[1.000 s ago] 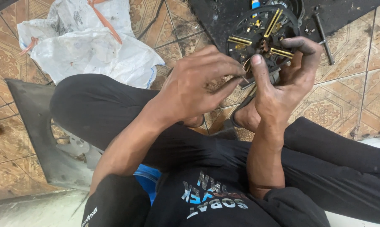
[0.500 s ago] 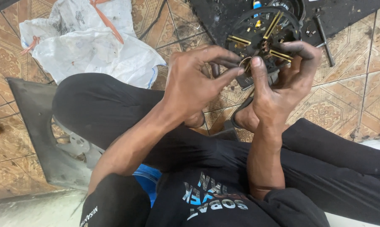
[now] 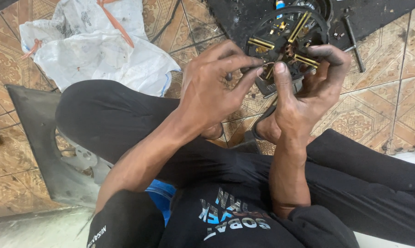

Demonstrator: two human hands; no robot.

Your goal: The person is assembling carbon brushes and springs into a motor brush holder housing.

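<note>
the person sits cross-legged on a patterned tile floor (image 3: 381, 105) and holds a round black part with brass strips (image 3: 285, 39) up in front of the knees, above the floor and just before a dark mat (image 3: 377, 14). the right hand (image 3: 303, 98) cups the part from below: its thumb presses up against the near face of the part and its fingers (image 3: 331, 57) wrap over the far right edge, so its grip is clamped on the part. the left hand (image 3: 212, 87) comes in from the left with its fingertips (image 3: 251, 64) drawn together at the part's near left edge, pinching a small dark piece (image 3: 229, 76) there; what the piece is cannot be told. both hands are smeared dark. a thin metal tool (image 3: 353, 39) lies on the mat, right of the part. a crumpled white plastic bag (image 3: 97, 50) lies on the floor to the left, well apart from the hands, and a flat grey metal plate (image 3: 37, 138) rests beside the left leg
</note>
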